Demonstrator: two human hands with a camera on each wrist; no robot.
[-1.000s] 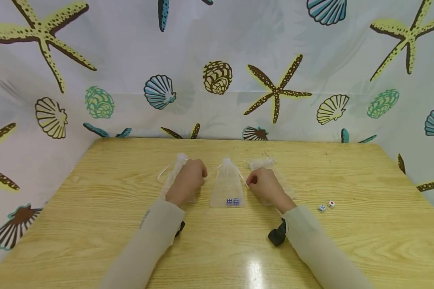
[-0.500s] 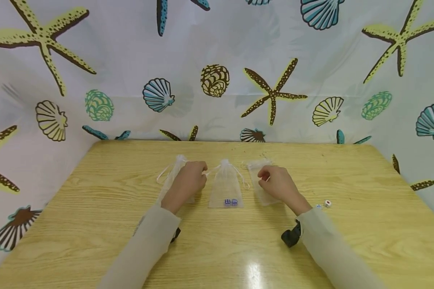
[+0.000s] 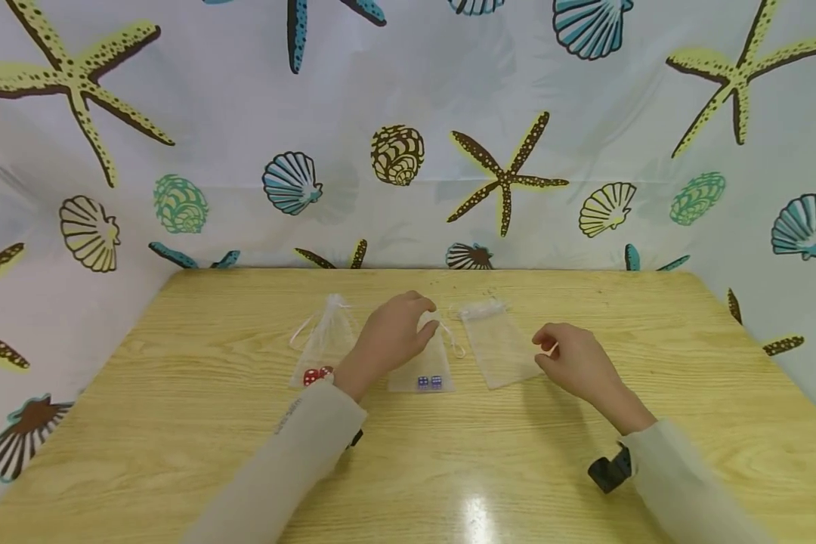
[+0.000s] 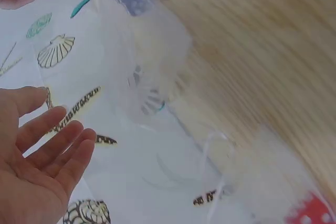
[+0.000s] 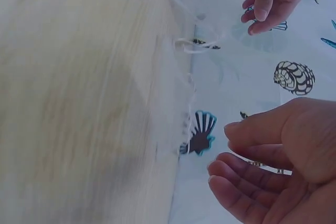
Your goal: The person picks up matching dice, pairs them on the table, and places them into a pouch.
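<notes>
Head view: my left hand [image 3: 396, 326] is hovering over the middle bag [image 3: 418, 366], which is holding two blue dice [image 3: 430, 383]. Left of it, a second bag [image 3: 323, 344] is containing red dice [image 3: 317, 374]; right of it, a third bag [image 3: 499, 346] is lying flat; farther right, my right hand [image 3: 574, 363] is hanging. Left wrist view: my left hand is gripping nothing, relaxed. Right wrist view: my right hand is loosely curling around nothing.

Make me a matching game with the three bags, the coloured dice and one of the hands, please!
Things:
1. red dice
2. blue dice
3. right bag
4. left hand

Clues:
A. hides part of the middle bag in the head view
B. inside the left bag
C. inside the middle bag
D. no dice showing inside

Pairs: 1-B, 2-C, 3-D, 4-A
</notes>
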